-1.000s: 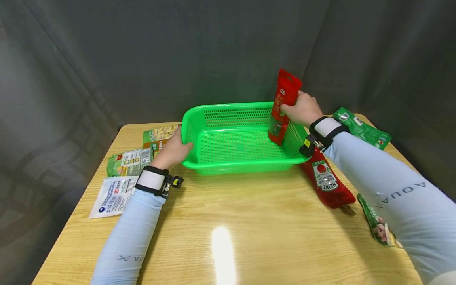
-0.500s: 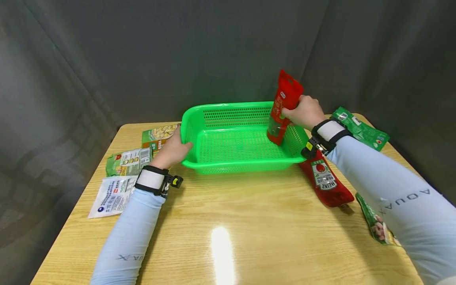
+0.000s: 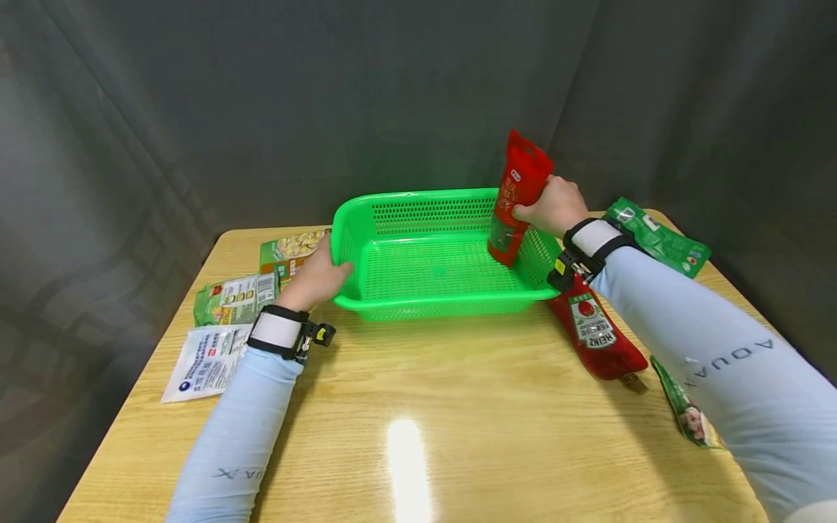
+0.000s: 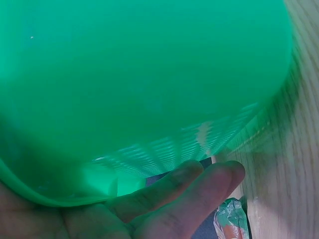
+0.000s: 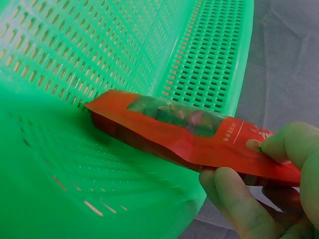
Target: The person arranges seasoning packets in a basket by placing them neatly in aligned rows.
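One green basket (image 3: 418,272) of perforated plastic, rectangular with rounded corners and a rolled rim, sits on the pale wood-grain worktop (image 3: 418,407). The person's left hand (image 3: 317,280) grips the basket's left end, thumb over the rim and fingers (image 4: 199,184) curled beneath the underside, as the left wrist view shows. The right hand (image 3: 552,207) pinches one tall red pouch (image 3: 516,200), a glossy flat packet with a hang hole at its top and a clear window low on its face; the thumb and fingers (image 5: 234,199) close on its upper half. The pouch stands nearly upright, tilted slightly, with its lower end inside the basket against the right wall, close to the slotted floor.

Six other packets lie flat on the worktop outside the basket. To the left there are three: a green and orange packet (image 3: 288,250) with a food picture, a green packet (image 3: 235,298) with a white label, and a white packet (image 3: 205,361) with blue print. To the right there are three more: a red Heinz ketchup pouch (image 3: 598,338) with a spout, a long green packet (image 3: 657,236) behind the right wrist, and a narrow green packet (image 3: 686,410) partly hidden by the right sleeve. Both forearms wear pale blue sleeves and black-and-white wrist straps.
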### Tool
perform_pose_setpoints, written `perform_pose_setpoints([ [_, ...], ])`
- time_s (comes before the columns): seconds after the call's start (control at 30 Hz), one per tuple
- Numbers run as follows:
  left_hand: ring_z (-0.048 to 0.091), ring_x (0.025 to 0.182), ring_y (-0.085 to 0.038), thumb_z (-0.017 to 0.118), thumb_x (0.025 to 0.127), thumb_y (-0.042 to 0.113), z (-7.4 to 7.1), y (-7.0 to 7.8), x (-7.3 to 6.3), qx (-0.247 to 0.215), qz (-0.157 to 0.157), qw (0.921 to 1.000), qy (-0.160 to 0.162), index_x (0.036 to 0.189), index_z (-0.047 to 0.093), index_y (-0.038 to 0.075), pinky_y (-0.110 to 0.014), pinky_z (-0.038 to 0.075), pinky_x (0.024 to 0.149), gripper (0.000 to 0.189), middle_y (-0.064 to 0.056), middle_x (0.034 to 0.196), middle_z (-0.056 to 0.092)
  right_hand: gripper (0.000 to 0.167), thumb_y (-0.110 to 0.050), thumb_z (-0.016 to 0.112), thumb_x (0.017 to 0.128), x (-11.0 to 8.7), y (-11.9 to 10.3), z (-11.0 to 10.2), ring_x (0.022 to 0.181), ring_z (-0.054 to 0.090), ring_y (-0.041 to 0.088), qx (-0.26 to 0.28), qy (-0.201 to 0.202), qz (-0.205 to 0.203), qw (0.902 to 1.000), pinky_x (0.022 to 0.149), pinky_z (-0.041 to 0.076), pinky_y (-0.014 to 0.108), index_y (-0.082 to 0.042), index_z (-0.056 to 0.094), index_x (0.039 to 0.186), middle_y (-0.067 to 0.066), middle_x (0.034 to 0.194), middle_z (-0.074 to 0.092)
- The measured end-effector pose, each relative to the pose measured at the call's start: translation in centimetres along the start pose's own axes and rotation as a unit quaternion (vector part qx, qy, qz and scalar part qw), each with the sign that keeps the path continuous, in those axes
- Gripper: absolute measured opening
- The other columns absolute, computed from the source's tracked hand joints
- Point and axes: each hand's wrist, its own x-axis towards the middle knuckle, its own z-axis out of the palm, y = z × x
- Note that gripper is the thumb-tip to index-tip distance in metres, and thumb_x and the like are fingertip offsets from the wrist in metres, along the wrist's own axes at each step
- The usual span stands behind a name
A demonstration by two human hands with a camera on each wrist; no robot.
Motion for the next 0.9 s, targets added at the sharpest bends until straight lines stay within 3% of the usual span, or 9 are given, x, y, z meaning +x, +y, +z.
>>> perform_pose_setpoints([
  [0.4,0.046,0.123,-0.039,0.048,0.102,0.018,0.02,-0.44,0.29,0.0,-0.002,1.0,-0.003,0.158,0.005,0.007,-0.055,0.041,0.099,0.072,-0.027,0.145,0.039,0.051,-0.026,0.067,0.091,0.27,0.09,0.2,0.098,0.062,0.043,-0.007,-0.004,0.01,0.9999,0.084,0.051,0.054,0.006,0.051,0.127,0.028,0.119,0.062],
  [0.67,0.046,0.122,-0.039,0.047,0.102,0.018,-0.06,-0.54,0.45,0.002,0.003,1.0,-0.005,0.158,0.006,0.006,-0.055,0.041,0.098,0.07,-0.027,0.144,0.039,0.054,-0.036,0.068,0.092,0.12,0.34,-0.03,0.078,0.065,0.033,-0.011,-0.02,0.017,0.9996,0.073,0.051,0.045,0.005,0.052,0.123,0.024,0.108,0.065],
  [0.9,0.047,0.12,-0.04,0.046,0.102,0.016,0.03,-0.41,0.36,-0.006,0.0,1.0,-0.005,0.157,0.007,0.006,-0.055,0.042,0.097,0.069,-0.027,0.144,0.039,0.062,-0.042,0.068,0.091,0.17,0.39,-0.51,0.077,0.067,0.033,-0.01,-0.033,0.019,0.9992,0.07,0.052,0.043,0.005,0.048,0.127,0.022,0.104,0.066],
])
